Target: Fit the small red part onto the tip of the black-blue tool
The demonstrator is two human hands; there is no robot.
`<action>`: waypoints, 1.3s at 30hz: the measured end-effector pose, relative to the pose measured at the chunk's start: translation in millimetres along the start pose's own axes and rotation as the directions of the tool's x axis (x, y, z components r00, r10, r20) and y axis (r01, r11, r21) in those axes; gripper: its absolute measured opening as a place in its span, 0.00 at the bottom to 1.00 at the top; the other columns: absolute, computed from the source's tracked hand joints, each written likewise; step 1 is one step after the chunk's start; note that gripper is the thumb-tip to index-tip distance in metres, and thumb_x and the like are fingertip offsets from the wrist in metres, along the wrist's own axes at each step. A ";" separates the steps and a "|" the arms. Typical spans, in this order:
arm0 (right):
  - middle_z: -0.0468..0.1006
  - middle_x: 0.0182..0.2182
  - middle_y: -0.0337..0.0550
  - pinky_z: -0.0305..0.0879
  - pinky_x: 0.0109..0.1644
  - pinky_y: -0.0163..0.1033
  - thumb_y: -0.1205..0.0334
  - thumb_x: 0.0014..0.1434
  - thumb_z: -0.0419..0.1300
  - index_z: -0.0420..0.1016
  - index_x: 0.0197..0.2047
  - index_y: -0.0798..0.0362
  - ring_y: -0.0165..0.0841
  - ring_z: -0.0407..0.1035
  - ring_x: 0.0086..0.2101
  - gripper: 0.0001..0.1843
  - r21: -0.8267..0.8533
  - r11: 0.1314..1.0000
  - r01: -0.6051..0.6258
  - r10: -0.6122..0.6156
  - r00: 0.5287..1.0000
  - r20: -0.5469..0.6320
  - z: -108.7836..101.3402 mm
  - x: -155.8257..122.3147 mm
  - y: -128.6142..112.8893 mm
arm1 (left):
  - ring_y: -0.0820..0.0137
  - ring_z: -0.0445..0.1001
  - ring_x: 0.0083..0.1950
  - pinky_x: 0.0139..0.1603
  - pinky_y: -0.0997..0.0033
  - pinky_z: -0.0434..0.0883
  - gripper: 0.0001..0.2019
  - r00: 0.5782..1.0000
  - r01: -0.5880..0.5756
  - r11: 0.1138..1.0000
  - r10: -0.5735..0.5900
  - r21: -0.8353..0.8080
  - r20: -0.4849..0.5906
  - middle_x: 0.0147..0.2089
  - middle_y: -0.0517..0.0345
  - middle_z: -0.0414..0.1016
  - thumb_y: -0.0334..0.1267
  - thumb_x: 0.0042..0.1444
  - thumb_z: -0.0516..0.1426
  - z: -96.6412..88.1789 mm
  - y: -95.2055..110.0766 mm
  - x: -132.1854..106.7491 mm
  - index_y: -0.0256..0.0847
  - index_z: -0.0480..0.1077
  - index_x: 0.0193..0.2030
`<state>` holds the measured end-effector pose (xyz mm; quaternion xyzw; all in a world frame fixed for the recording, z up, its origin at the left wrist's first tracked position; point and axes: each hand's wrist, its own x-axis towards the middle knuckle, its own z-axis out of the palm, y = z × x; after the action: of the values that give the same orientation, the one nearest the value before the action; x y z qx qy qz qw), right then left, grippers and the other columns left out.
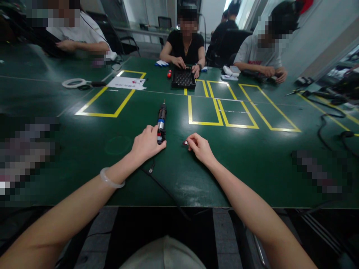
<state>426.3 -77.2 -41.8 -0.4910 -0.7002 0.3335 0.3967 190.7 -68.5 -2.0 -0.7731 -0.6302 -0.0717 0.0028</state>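
My left hand (144,145) is closed around the rear end of an electric screwdriver (161,118). The tool lies on the green table (134,194), its bit pointing away from me, and my fingers hide part of its body. To the right, my right hand (199,147) pinches a small dark part with a shiny spot (185,143) just above the tabletop. What kind of part it is, I cannot make out. A small metal piece with a round end (151,170) lies below my left hand, close to a black cable (165,186).
Yellow tape rectangles (206,122) mark the table. Across from me a person handles a black compartment tray (183,78), a small red object (169,74) beside it. White sheets (126,83) and a white ring-shaped object (73,83) lie far left. Cables (322,127) run along the right.
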 end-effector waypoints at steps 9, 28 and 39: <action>0.73 0.21 0.35 0.61 0.34 0.35 0.55 0.66 0.53 0.68 0.35 0.50 0.31 0.69 0.24 0.10 -0.081 0.996 -0.021 0.021 1.000 -0.008 -2.4 -0.9 2.9 | 0.51 0.72 0.50 0.43 0.59 0.69 0.30 0.981 -0.192 0.981 0.192 0.019 -0.017 0.51 0.38 0.69 0.53 0.60 0.54 5.1 58.5 -13.8 0.35 0.62 0.63; 0.73 0.23 0.34 0.59 0.34 0.36 0.61 0.65 0.53 0.64 0.37 0.49 0.32 0.69 0.25 0.04 -0.216 0.975 -0.060 0.063 0.998 0.008 7.4 -1.4 -0.9 | 0.52 0.71 0.50 0.43 0.59 0.68 0.30 0.976 -0.219 0.976 0.219 -0.015 0.014 0.52 0.38 0.67 0.51 0.62 0.53 6.0 69.4 -16.9 0.32 0.60 0.64; 0.66 0.24 0.32 0.57 0.35 0.36 0.63 0.64 0.51 0.64 0.44 0.49 0.32 0.64 0.26 0.06 -0.107 0.994 0.006 0.001 0.998 0.062 5.9 0.2 1.7 | 0.56 0.70 0.52 0.40 0.64 0.70 0.28 0.986 -0.164 0.985 0.165 0.045 -0.019 0.54 0.42 0.67 0.54 0.65 0.50 3.9 74.1 -19.9 0.36 0.61 0.63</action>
<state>421.7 -77.1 -46.0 -0.5003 -0.7295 0.3100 0.3484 259.4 -102.7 -1.7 -0.8213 -0.5657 -0.0662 0.0327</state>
